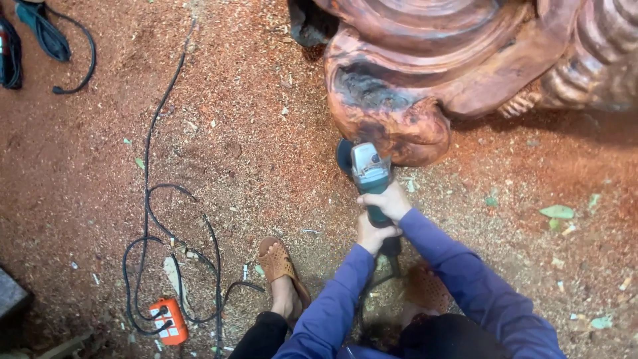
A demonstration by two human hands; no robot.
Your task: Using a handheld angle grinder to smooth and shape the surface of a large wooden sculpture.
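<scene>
1. Both hands are clamped around the teal body of an angle grinder: the right hand wraps it higher up, just behind the grey gear head, and the left hand closes on the handle just below, the two touching.
2. Its dark disc sits at the lower edge of a large reddish wood carving, at or very near the rounded lobe nearest the floor; whether it touches cannot be told.
3. Blue sleeves run from the hands back to the lower edge of the view.
4. Two feet in brown perforated sandals stand on the ground, one left of the arms, the other partly hidden under them.
5. Red sawdust covers the floor, with scattered pale chips and a few green leaves to the right.
6. A black cable loops across the left side down to an orange power strip, well apart from the grinder.
7. Another dark cord and a teal tool lie in the far upper left corner.
</scene>
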